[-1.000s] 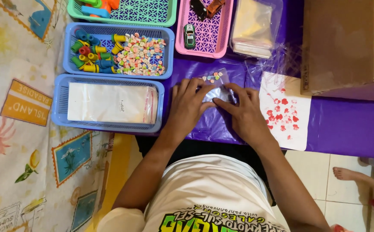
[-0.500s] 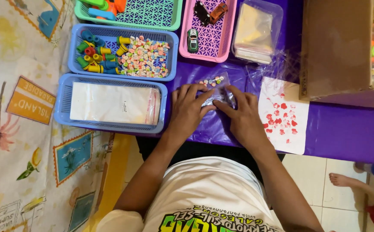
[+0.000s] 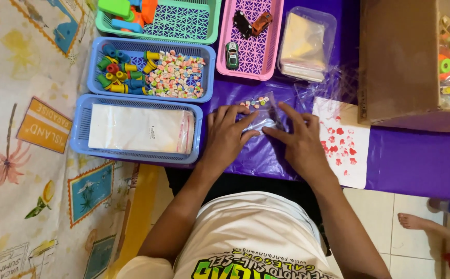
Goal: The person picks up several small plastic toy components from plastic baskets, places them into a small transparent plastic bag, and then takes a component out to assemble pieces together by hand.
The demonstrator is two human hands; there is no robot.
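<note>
The fingers of the left hand lie flat and spread on a small clear bag, pressing it down on the purple worktop without closing round it; the fingers of the right hand press the same bag from the other side, the forefinger stretched along its edge, the others loosely bent, nothing gripped. The bag sits at the centre of the frame, a little above the middle, with a few small pastel beads showing at its upper end. Just right of the right hand lies a white sheet dotted with red hearts. Left of the left hand a blue basket holds a stack of flat clear bags. Above it a second blue basket holds coloured tubes and a heap of pastel beads. Along the top stand a green basket, a pink basket with toy cars, and a clear packet. A cardboard box fills the upper right. A bare foot shows at the lower right.
</note>
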